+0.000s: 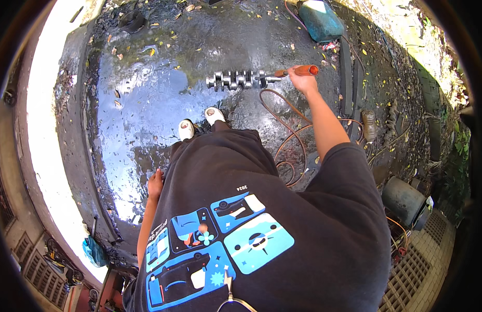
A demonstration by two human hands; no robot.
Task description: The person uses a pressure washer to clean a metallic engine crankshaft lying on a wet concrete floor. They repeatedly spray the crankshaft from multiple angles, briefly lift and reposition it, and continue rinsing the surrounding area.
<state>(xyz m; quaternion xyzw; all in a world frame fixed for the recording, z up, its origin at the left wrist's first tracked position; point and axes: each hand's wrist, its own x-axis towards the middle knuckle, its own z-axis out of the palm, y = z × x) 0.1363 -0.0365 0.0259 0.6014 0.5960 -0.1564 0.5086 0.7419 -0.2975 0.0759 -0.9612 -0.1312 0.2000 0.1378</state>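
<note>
A metal crankshaft point(235, 79) lies across the wet ground, a little beyond my shoes. My right hand point(303, 82) reaches forward, its fingers wrapped round an orange spray gun point(307, 70). The front of that gun points left, at the right end of the crankshaft. A thin brown hose point(298, 132) runs in loops on the ground below the gun; where it joins is hard to see. My left hand point(155, 184) hangs low at my left side, beside my dark clothing. Its fingers look curled, and what they may hold is hidden.
A blue-green jerrycan point(321, 23) stands at the far right, near a raised edge. A clear plastic bottle point(368, 126) lies to the right, with a grey cylindrical tank point(404, 195) nearer me. Shallow water point(131, 104) covers ground at left, beside a pale ledge point(43, 125).
</note>
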